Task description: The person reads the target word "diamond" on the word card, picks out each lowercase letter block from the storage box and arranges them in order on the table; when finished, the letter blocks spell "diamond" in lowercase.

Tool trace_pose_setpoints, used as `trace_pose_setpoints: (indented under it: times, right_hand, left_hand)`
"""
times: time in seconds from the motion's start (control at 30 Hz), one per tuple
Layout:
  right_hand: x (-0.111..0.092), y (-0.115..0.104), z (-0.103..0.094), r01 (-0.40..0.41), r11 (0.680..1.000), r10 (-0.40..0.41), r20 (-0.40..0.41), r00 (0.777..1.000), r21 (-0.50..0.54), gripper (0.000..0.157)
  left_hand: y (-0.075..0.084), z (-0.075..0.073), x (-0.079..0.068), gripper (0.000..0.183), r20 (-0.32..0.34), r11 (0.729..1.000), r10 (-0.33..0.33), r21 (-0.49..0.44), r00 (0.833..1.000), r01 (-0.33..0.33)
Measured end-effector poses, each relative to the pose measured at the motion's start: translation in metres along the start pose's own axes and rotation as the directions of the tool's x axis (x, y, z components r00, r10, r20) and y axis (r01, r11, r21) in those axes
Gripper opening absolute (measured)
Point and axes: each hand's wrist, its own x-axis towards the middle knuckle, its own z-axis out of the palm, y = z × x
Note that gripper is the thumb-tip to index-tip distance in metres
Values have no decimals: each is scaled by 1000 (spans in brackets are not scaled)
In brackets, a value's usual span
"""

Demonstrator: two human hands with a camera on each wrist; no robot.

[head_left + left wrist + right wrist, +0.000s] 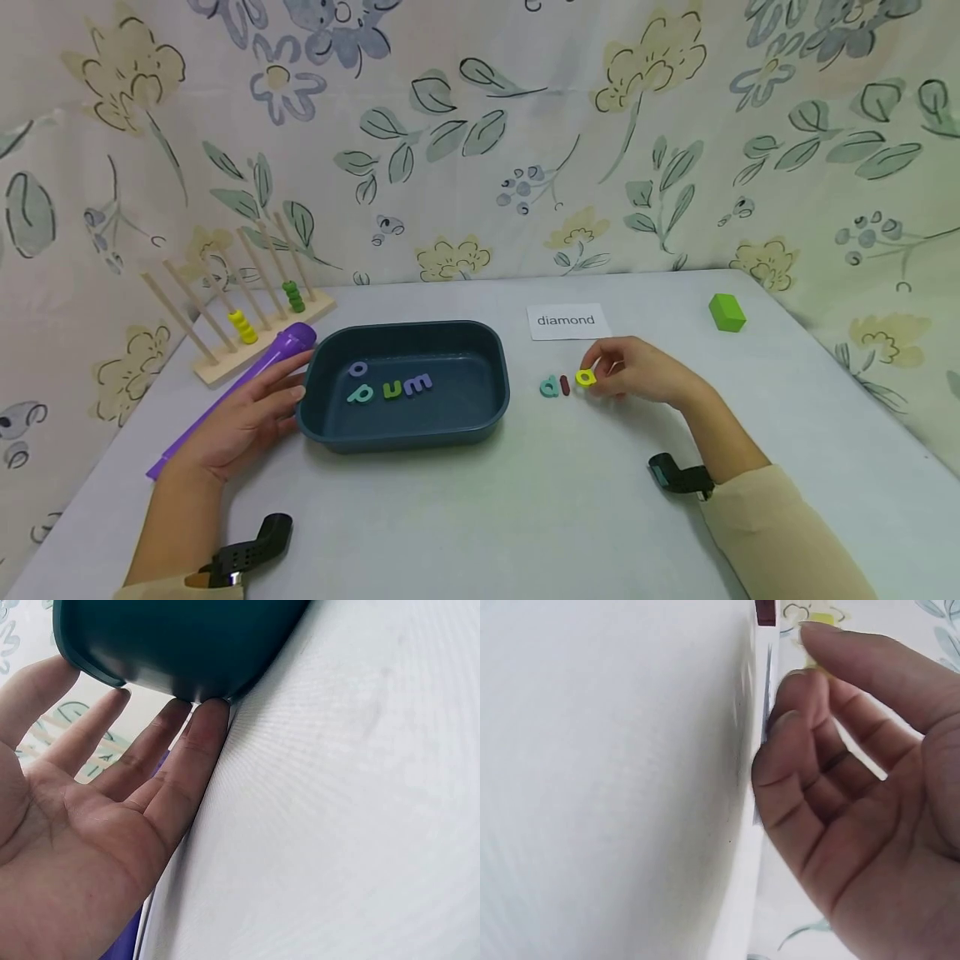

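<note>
My right hand (637,371) pinches a yellow letter "a" (579,380) between thumb and fingers, low over the table. In the right wrist view only a bit of the yellow letter (823,619) shows past the thumb. Just left of it lie a teal "d" (554,385) and a dark red "i" or "l" (565,385). The fingertips of my left hand (243,417), fingers extended, touch the left wall of a dark blue tray (405,439). In the tray are a purple "o" (352,369), a teal letter (364,393), a green "u" (387,392) and a purple "m" (417,384).
Behind the letters lies a white card (566,332) reading "diamond". A green block (727,312) sits at the back right. On the left stand a wooden peg rack (217,367) with yellow and green beads and a long purple microphone-shaped object (292,339). A floral cloth hangs behind.
</note>
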Motion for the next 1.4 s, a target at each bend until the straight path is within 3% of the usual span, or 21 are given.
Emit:
trace_pose_setpoints:
  times: [0.53,1.4]
  right_hand:
    - [10,1,6,-53,996,56,39,998,-69,28]
    - [11,1,5,-57,995,60,44,997,-81,29]
  left_hand:
    - [2,1,-1,59,-16,1000,-9,-3,1000,9]
    - [1,2,0,60,-30,1000,-15,18,999,16]
